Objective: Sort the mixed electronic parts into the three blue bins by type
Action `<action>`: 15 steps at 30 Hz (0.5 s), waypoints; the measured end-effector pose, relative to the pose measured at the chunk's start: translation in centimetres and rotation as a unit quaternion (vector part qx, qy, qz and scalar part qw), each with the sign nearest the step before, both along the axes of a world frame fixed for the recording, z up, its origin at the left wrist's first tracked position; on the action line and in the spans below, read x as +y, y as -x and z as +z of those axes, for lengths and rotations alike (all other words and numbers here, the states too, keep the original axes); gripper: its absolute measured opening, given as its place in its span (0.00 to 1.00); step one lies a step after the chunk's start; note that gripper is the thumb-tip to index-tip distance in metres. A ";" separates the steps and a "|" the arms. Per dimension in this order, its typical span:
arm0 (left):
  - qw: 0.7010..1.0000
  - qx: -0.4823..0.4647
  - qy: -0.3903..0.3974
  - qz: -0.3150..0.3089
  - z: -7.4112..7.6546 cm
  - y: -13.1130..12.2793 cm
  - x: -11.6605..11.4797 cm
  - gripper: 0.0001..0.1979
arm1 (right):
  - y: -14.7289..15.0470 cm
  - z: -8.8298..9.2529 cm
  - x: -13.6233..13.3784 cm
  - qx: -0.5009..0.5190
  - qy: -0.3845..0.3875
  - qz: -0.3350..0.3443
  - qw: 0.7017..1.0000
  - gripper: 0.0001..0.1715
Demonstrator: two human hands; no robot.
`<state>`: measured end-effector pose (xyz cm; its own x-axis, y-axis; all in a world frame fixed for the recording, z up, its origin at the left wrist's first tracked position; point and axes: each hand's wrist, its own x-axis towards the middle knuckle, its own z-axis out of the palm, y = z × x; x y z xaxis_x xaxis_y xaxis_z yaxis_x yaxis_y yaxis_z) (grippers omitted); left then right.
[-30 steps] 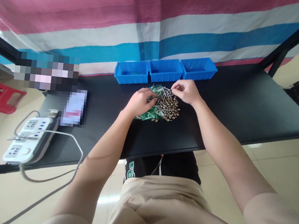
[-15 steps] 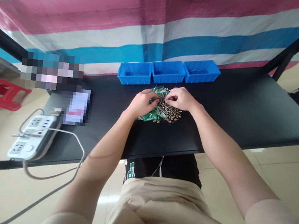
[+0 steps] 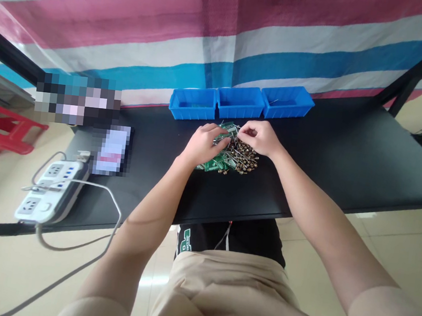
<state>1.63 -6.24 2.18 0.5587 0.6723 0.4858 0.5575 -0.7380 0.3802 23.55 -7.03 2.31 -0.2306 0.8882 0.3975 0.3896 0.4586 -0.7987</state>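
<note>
A mixed pile of small parts lies on the black table (image 3: 332,150): thin metal-shafted pieces with round brass-coloured heads (image 3: 246,160), and green pieces (image 3: 212,164) that look like plastic. Over the pile's left side is my left hand (image 3: 205,145), thumb and fingers apart, with parts showing in the gap. At the upper right of the pile, my right hand (image 3: 261,137) has its thumb and fingertips pinched together beside some thin metal shafts. What sits in that pinch is too small to make out.
Behind the pile stand three blue bins: left (image 3: 192,112), middle (image 3: 240,111) and right (image 3: 288,110), the last with a thin metal piece inside. A white power strip (image 3: 46,203) with cables lies at left, near a blurred-out object (image 3: 112,150). A striped sheet (image 3: 152,36) hangs behind.
My left thumb and fingers have spread apart; dark metal pieces showed between them before. My right hand stays pinched at the pile. The whole view has shifted slightly.
</note>
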 end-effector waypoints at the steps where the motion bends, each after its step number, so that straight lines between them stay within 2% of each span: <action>1: 1.000 0.003 -0.001 -0.002 0.0 -0.1 -0.1 0.15 | 0.2 0.0 -0.1 0.015 0.013 0.005 1.000 0.11; 7: 0.999 0.033 -0.002 -0.006 0.5 -0.6 -0.5 0.15 | 1.5 0.3 -0.4 0.066 0.026 0.041 0.997 0.14; 12: 0.999 0.038 -0.008 0.004 0.6 -0.9 -0.8 0.13 | 1.7 0.3 -0.5 0.057 0.008 0.025 0.998 0.14; 15: 0.999 0.027 -0.009 0.037 0.4 -0.9 -0.6 0.10 | 1.8 0.0 -0.5 0.046 -0.003 0.012 0.999 0.14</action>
